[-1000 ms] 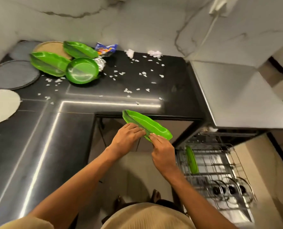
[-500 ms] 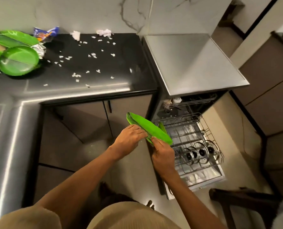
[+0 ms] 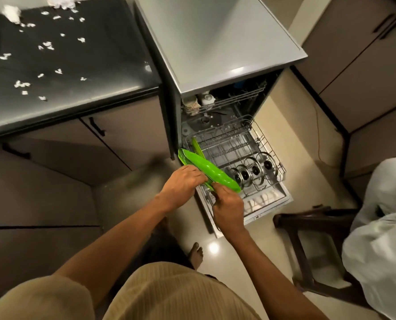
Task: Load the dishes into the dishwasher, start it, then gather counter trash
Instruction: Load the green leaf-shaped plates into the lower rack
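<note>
green plate (image 3: 206, 168), blk counter (image 3: 95, 65), white scraps (image 3: 21, 84).

Dim warm light; glare spot on floor (image 3: 214, 247); wide-angle edge bending; slight blur.

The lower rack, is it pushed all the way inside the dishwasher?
No, the lower rack is pulled out over the open door in front of the dishwasher.

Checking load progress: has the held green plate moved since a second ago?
Yes. The green plate, gripped by left hand and right hand, went from beside the counter edge to over the lower rack.
</note>
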Available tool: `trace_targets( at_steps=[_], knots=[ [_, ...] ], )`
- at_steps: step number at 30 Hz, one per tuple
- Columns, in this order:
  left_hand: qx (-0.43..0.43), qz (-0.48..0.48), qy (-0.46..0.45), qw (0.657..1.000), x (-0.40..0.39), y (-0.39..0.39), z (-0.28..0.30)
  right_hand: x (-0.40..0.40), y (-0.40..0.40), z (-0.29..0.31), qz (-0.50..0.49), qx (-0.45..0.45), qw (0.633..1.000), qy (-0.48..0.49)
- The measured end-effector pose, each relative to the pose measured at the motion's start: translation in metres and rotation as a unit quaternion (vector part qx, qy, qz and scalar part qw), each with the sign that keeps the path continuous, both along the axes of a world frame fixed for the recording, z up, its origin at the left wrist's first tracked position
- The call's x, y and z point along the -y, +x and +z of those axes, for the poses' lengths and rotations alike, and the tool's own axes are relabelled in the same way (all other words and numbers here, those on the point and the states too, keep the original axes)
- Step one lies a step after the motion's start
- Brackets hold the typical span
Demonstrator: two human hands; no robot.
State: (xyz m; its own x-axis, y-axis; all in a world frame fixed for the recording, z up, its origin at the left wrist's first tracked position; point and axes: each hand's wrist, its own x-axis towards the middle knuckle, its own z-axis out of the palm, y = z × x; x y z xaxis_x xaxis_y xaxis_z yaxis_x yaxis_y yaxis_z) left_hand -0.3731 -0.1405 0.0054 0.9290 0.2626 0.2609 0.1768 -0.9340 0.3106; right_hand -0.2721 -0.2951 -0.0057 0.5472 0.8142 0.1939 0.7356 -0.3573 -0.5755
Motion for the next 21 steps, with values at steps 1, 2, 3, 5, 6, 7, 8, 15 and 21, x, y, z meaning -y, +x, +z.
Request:
trace_targets(
  at_steps=[1, 2, 3, 5, 6, 7, 8, 15, 21],
  knots=[
    [-0.006, -0.004, -0.002, 1.000, 0.000, 0.008, -0.003, 0.001, 0.005, -0.004, -0.005, -0.005, 1.000, -0.002],
    [-0.012, -0.009, -0.003, 1.000, -0.001, 0.015, -0.005, 0.001, 0.011, -0.007, -0.011, -0.011, 1.000, -0.003],
    [-0.020, -0.014, -0.004, 1.000, -0.004, 0.024, -0.008, 0.000, 0.017, -0.011, -0.018, -0.019, 1.000, -0.006],
    [-0.039, -0.024, -0.008, 0.999, -0.011, 0.039, -0.015, -0.004, 0.028, -0.017, -0.025, -0.035, 0.999, -0.015],
    [-0.051, -0.027, -0.012, 0.998, -0.015, 0.048, -0.021, -0.008, 0.035, -0.021, -0.029, -0.041, 0.998, -0.022],
    [-0.059, -0.029, -0.015, 0.998, -0.022, 0.058, -0.027, -0.014, 0.042, -0.024, -0.033, -0.049, 0.998, -0.029],
    [-0.068, -0.030, -0.020, 0.997, -0.030, 0.068, -0.033, -0.020, 0.050, -0.028, -0.038, -0.058, 0.997, -0.038],
    [-0.120, -0.065, -0.061, 0.989, -0.068, 0.123, -0.067, -0.063, 0.102, -0.052, -0.058, -0.112, 0.980, -0.155],
    [-0.191, -0.084, -0.074, 0.975, -0.094, 0.161, -0.100, -0.087, 0.136, -0.077, -0.064, -0.148, 0.956, -0.244]
  ],
)
